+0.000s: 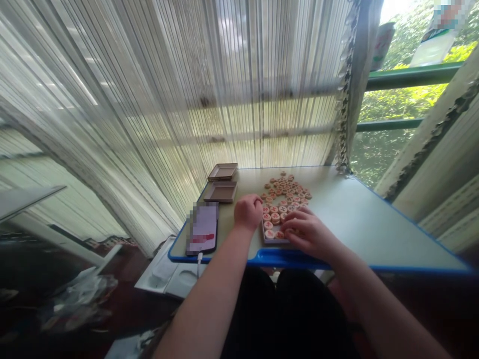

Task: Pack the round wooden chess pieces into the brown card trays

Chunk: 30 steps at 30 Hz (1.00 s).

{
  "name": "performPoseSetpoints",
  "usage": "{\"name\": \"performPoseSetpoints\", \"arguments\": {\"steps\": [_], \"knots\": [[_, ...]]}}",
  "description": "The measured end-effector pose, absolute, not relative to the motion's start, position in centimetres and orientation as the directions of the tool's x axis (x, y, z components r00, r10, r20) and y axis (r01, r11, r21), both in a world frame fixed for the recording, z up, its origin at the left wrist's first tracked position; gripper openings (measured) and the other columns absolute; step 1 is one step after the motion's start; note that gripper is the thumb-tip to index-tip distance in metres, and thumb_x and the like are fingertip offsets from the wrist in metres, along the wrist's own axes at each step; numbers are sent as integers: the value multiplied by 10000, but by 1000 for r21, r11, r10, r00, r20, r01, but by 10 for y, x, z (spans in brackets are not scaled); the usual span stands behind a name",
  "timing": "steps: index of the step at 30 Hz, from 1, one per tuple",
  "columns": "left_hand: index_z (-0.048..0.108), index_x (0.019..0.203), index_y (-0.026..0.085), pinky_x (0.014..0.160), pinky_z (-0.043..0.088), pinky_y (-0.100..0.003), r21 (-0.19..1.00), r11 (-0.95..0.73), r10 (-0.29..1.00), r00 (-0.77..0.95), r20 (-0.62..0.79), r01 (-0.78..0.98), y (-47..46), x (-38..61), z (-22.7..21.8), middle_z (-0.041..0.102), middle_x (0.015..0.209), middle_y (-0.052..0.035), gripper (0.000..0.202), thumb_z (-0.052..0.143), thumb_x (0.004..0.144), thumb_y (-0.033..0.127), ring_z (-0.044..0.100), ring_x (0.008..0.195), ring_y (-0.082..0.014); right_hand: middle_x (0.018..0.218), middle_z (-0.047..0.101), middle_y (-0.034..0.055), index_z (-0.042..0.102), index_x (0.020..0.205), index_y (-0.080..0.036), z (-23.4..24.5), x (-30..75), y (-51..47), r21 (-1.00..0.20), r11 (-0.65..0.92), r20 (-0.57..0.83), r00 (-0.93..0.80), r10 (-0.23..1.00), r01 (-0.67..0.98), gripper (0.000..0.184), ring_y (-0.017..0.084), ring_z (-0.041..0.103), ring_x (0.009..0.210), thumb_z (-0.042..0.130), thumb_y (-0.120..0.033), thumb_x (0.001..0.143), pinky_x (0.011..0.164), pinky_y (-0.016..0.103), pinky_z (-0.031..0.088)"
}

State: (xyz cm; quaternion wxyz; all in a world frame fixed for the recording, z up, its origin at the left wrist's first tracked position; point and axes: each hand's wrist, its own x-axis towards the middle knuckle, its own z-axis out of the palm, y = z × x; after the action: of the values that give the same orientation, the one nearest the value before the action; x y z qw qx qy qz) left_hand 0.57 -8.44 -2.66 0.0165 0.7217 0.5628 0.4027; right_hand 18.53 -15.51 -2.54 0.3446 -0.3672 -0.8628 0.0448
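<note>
Round wooden Chinese chess pieces (275, 216) with red and dark characters sit in rows in a shallow box (276, 242) at the table's front. At its left side is my left hand (248, 211), fingers curled closed; whatever they may hold is hidden. My right hand (305, 229) lies over the box's right part, fingers bent and apart, the tips touching pieces near the front. It covers that side of the box. Beyond the box, more loose chess pieces (288, 185) are spread in a heap.
Two shallow open trays (220, 192) stand at the table's back left. A phone (204, 229) with a white cable (199, 258) lies at the left edge. The pale table (359, 219) has a blue rim. String curtains (262, 85) hang behind it, with a window at right.
</note>
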Motion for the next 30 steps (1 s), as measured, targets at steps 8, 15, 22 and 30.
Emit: {"name": "performPoseSetpoints", "arguments": {"steps": [8,15,22,30], "knots": [[659,678,187,748,444,-263,522,-326,866,27,499,788,-77,5,-32,677,749,-37,250,422,715,120,599,769,-170,907,639,53,652,914,-229,-40,193,-140,-398,563,648,-213,731,724,203,210,531,886,520,-266,765,847,364,405],[660,665,193,716,447,-265,559,-358,866,42,499,748,-79,2,-29,678,733,-34,264,405,707,139,603,745,-173,908,664,62,656,871,-196,-53,206,-119,-533,238,612,177,771,812,257,215,559,879,423,-213,763,857,373,382],[657,651,200,697,445,-259,560,-357,874,56,483,747,-77,1,-32,676,706,-23,264,404,699,145,603,720,-165,999,661,48,677,874,-212,-61,203,-111,-450,145,550,146,822,881,284,200,543,968,407,-206,788,880,369,345],[662,656,194,684,435,-260,555,-358,875,61,481,751,-75,-1,-34,675,701,-34,265,408,715,145,601,713,-165,996,666,-17,692,784,-250,-56,199,-109,-430,98,505,149,850,897,294,178,518,894,403,-195,799,820,317,350]]}}
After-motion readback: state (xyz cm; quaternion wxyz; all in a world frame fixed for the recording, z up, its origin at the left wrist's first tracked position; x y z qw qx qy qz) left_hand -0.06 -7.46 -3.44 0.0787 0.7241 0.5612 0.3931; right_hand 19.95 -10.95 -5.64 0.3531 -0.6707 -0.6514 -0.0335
